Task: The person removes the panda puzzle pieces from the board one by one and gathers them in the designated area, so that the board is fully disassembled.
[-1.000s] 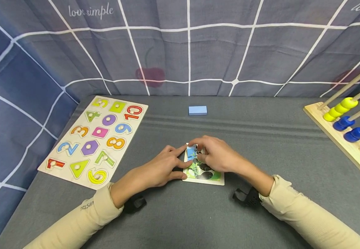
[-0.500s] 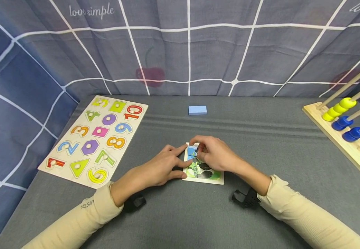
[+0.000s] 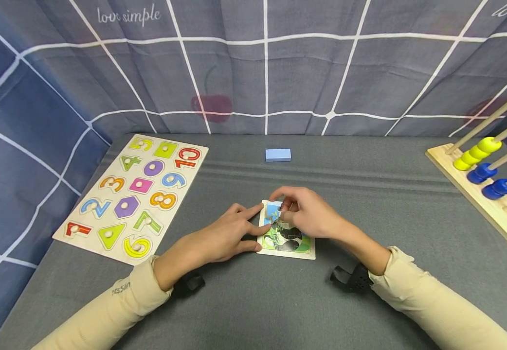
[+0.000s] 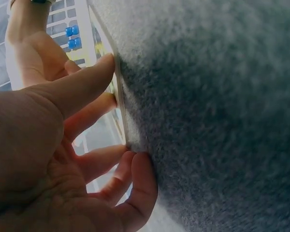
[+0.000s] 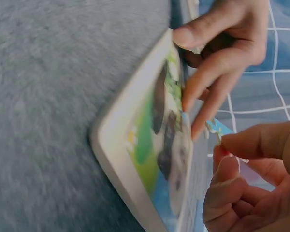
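A small panda jigsaw puzzle in a pale frame lies flat before me. My left hand rests its fingertips and thumb along the puzzle's left edge, fingers extended. Over the top part, my right hand pinches a blue jigsaw piece between thumb and fingers. In the right wrist view this blue and green jigsaw piece is raised off the frame and tilted. The right hand's fingers cover the puzzle's upper right corner in the head view. The left wrist view shows the frame's edge under the left thumb.
A number-and-shape peg board lies to the left. Behind the puzzle sits a light blue block. A wooden bead abacus stands at the right. A checked grey curtain hangs along the back.
My right hand has shifted slightly right and away from me, and the blue jigsaw piece has come up out of its place with it. The left hand stays where it was.
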`<state>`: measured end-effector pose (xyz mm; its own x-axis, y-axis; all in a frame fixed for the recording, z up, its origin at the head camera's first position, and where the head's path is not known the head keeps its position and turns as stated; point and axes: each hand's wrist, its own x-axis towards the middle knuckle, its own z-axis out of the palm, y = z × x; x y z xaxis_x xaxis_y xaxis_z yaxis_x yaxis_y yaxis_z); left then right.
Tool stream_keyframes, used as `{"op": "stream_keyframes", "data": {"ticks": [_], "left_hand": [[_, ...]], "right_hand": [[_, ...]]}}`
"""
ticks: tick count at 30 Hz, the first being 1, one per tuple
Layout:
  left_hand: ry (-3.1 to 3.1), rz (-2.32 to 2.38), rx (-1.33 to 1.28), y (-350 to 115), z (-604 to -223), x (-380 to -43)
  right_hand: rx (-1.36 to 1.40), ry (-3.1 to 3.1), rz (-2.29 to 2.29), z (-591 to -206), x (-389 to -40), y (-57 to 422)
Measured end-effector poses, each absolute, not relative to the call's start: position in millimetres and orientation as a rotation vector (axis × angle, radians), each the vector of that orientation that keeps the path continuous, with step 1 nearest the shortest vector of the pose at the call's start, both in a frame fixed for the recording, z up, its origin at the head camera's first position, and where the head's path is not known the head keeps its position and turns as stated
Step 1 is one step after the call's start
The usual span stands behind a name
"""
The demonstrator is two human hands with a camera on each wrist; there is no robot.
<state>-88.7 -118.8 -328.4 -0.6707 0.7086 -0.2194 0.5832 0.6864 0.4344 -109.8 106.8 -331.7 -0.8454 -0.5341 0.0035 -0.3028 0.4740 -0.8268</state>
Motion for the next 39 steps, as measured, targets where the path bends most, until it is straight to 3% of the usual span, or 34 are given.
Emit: {"op": "stream_keyframes", "data": {"ticks": [18, 39], "left_hand": [[2.574, 0.496, 1.071, -121, -333, -93], [2.587, 0.512, 1.032, -120, -332, -91]], "right_hand": [[-0.52, 2.429, -1.508, -331, -98, 151], [-0.464, 2.638, -1.288, -345, -91, 205]]}}
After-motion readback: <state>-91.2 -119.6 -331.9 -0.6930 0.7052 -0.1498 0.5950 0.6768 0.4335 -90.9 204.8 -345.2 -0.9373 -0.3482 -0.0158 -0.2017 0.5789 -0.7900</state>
